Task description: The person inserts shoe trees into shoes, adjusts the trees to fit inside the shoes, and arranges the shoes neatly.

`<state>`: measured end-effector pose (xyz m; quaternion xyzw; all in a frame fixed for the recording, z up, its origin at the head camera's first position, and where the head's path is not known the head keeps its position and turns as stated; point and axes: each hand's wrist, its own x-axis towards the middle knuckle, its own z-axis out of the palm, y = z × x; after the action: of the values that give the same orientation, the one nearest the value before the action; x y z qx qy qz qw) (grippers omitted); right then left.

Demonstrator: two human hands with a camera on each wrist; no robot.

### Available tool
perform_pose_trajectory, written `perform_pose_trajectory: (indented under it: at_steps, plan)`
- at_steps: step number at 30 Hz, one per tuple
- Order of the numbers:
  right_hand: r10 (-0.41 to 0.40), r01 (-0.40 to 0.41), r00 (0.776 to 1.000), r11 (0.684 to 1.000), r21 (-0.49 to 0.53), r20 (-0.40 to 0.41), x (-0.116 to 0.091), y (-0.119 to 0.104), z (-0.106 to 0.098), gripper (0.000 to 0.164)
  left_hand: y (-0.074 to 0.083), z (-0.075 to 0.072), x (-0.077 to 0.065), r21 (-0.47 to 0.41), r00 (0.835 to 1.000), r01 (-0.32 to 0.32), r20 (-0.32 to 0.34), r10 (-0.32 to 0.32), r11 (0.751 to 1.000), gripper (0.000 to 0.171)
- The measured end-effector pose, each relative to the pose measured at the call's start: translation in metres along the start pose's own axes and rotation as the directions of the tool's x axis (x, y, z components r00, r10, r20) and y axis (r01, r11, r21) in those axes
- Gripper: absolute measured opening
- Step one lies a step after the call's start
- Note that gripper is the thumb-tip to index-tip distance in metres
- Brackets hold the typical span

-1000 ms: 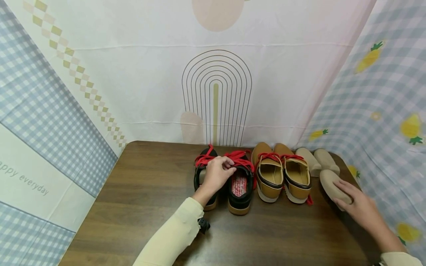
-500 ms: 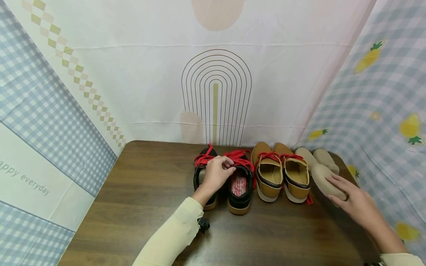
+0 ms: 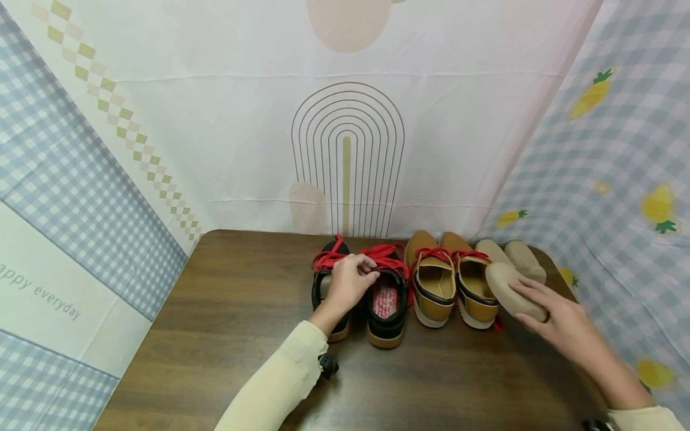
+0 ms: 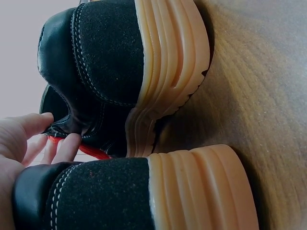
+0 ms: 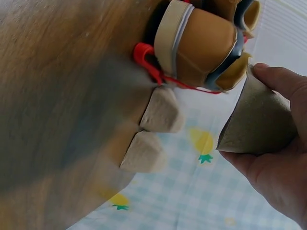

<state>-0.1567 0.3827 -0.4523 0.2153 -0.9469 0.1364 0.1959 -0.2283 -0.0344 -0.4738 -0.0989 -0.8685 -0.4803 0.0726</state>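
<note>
My left hand (image 3: 346, 284) pinches the collar edge of the right-hand black shoe (image 3: 387, 332), beside its red laces (image 3: 384, 257). In the left wrist view, thumb and fingertips meet at the shoe's opening (image 4: 60, 127). A red-and-white patterned insole (image 3: 385, 300) shows inside. The other black shoe (image 3: 338, 332) stands under my left wrist, with something beige in its opening. My right hand (image 3: 560, 326) grips a beige shoe insert (image 3: 512, 290) between thumb and fingers, raised above the table near the right tan shoe (image 3: 477, 308); the right wrist view shows its flat end (image 5: 259, 115).
Two more beige inserts (image 3: 523, 260) lie at the table's back right corner. The left tan shoe (image 3: 433, 311), red-laced, stands between the black pair and the right tan shoe. Patterned cloth walls (image 3: 242, 149) enclose the wooden table (image 3: 232, 299) at the back and sides.
My right hand has carried the beige insert leftward and slightly up, from right of the tan shoes to partly over the right one. My left hand keeps its pinch on the black shoe.
</note>
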Motion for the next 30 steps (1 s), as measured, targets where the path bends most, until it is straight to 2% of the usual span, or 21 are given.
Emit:
perform_pose_trajectory:
  at_steps: [30]
  plan:
    - [-0.05, 0.042, 0.997, 0.991, 0.124, 0.057, 0.018, -0.056, 0.0, 0.07, 0.0, 0.001, -0.001, 0.018, 1.0, -0.009, -0.011, 0.009, 1.0, 0.005]
